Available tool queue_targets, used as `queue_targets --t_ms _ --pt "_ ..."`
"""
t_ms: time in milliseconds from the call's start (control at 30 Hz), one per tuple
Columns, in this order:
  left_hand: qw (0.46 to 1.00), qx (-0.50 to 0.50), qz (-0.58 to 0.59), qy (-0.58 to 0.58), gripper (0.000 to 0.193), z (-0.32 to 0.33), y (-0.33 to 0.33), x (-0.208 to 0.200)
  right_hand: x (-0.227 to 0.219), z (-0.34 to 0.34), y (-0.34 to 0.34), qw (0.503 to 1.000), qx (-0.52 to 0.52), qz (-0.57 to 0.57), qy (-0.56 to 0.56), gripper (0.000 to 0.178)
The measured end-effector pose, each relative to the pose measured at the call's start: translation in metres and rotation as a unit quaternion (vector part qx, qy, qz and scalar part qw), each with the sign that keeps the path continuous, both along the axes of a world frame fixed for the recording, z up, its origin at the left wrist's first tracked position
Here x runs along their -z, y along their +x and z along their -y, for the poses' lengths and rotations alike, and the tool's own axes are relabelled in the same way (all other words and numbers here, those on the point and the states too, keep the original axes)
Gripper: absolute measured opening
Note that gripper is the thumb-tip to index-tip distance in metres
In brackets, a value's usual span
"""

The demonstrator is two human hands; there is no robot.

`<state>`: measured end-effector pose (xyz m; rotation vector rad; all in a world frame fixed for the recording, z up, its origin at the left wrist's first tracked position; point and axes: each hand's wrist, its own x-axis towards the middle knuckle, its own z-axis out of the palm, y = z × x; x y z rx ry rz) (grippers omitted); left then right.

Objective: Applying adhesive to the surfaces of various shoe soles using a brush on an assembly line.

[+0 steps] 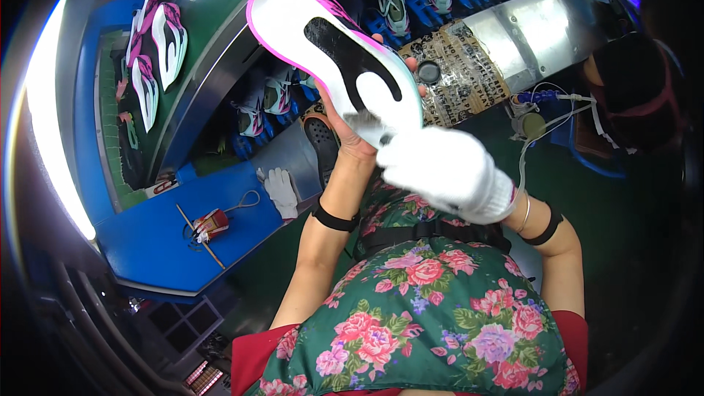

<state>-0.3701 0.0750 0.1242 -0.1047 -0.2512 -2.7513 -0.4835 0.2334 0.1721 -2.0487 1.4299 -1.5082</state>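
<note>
My bare left hand (pixel 342 129) grips a shoe sole (pixel 279 18) from beneath, its fingers curled over the far right edge. The sole is white with a pink rim, a long black inlay and a pale green edge, tilted up in front of me. A white knit glove covers my right hand (pixel 444 172), which is closed around a small brush. The brush's dark bristles (pixel 358 119) meet the near part of the sole's face, slightly blurred. Most of the brush handle is hidden inside the gloved fingers.
More pink-and-white soles (pixel 170 44) lie at the upper left. A blue table (pixel 147 242) bears a red container (pixel 211 225), a thin stick and a white glove (pixel 281 189). Shoes (pixel 393 11) sit on blue racks beyond a taped bench (pixel 462 73). A cable (pixel 522 169) hangs at right.
</note>
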Motion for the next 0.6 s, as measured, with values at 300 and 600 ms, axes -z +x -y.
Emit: queue_targets --t_ms 300,600 --pt "0.984 -0.055 0.155 -0.067 0.107 0.012 0.006 -0.011 0.004 0.002 -0.007 0.999 -0.007 0.048 0.001 0.028" --pt "0.993 -0.009 0.101 -0.052 0.104 0.019 0.008 -0.017 -0.009 0.003 -0.017 0.993 -0.013 0.105 0.051 0.022"
